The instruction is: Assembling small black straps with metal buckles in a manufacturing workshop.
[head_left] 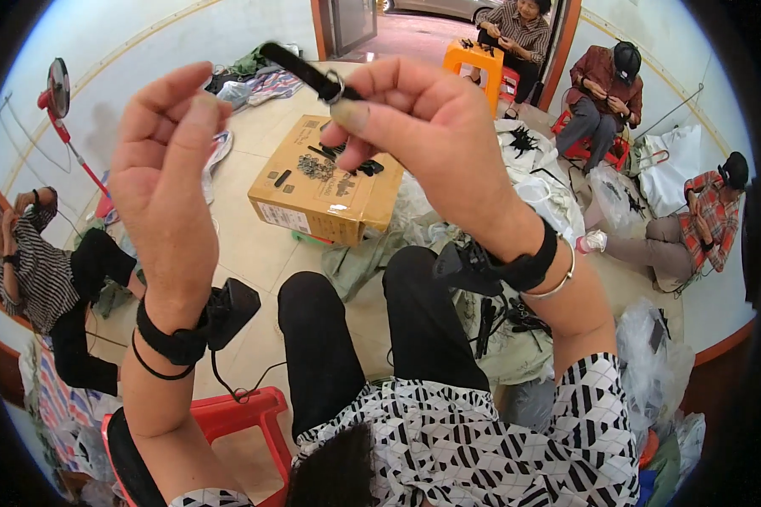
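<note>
Raised before me, my right hand [423,127] pinches a short black strap [294,68] between thumb and fingers. A small metal ring [333,87] sits around the strap near my fingertips. My left hand [165,148] is held up to the left of the strap, apart from it. Its fingers are loosely bent, the thumb is apart from the forefinger, and nothing shows between them. Below both hands is a cardboard box [271,173], bearing a pile of small metal rings [314,167] and several black pieces [369,167], partly hidden by my right hand.
Several people sit working around the room, one beside an orange stool [473,57]. A red fan [57,97] stands at the left. White sacks [537,193] with black straps lie to the right, and plastic bags [647,346] are near my right elbow. A red chair [266,406] is beneath me.
</note>
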Available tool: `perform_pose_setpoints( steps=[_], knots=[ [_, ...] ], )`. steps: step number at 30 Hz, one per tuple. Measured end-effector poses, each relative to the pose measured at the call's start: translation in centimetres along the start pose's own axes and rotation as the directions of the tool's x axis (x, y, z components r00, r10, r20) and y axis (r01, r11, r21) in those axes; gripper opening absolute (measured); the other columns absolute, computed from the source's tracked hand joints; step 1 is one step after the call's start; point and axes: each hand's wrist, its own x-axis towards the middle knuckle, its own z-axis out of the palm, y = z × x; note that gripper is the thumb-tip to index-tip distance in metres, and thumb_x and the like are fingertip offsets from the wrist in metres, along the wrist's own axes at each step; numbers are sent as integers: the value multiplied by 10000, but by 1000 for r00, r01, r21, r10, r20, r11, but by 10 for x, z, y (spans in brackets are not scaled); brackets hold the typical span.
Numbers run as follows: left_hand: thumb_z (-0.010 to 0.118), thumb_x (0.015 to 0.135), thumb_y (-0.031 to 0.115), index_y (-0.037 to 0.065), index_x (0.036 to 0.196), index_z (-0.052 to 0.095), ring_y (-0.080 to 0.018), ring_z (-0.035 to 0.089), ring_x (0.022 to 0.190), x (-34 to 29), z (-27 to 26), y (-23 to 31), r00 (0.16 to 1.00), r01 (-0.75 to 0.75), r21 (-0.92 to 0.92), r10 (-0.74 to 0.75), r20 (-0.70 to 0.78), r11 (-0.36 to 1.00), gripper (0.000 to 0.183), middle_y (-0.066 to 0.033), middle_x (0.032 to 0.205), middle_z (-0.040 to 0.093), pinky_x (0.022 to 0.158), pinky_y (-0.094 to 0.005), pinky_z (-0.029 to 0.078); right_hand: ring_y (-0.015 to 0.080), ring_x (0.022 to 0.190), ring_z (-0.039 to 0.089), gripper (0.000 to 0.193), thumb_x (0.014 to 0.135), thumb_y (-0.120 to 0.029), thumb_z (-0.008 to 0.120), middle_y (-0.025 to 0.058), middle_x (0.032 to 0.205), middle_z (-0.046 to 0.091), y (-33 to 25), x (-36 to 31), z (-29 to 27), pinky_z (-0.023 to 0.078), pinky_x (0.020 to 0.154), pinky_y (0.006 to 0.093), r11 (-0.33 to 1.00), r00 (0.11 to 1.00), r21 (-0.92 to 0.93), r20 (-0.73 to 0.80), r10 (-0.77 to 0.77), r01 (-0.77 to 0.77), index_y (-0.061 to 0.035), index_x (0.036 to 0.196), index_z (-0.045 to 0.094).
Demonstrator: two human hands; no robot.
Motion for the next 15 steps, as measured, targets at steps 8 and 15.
perform_pose_setpoints(
  steps=[8, 15],
  knots=[
    [528, 891, 137, -3, 1237, 496, -157, 508, 1074, 10, -13, 15, 973, -232, 285, 220, 73, 930, 374, -104, 1174, 542, 937, -296, 404, 86, 623, 620, 191, 838, -79, 603, 109, 788, 661, -3, 17, 9, 505, 565, 182, 998, 1000, 59, 2, -23, 23, 63, 963, 576],
    [601, 837, 135, 23, 1259, 493, -176, 482, 1118, 19, -17, 25, 977, -202, 361, 163, 135, 910, 450, -118, 1203, 523, 973, -308, 366, 91, 654, 625, 173, 826, -44, 596, 114, 810, 658, 1, 22, 21, 506, 573, 189, 998, 998, 21, 24, -54, 53, 67, 958, 574]
  ],
)
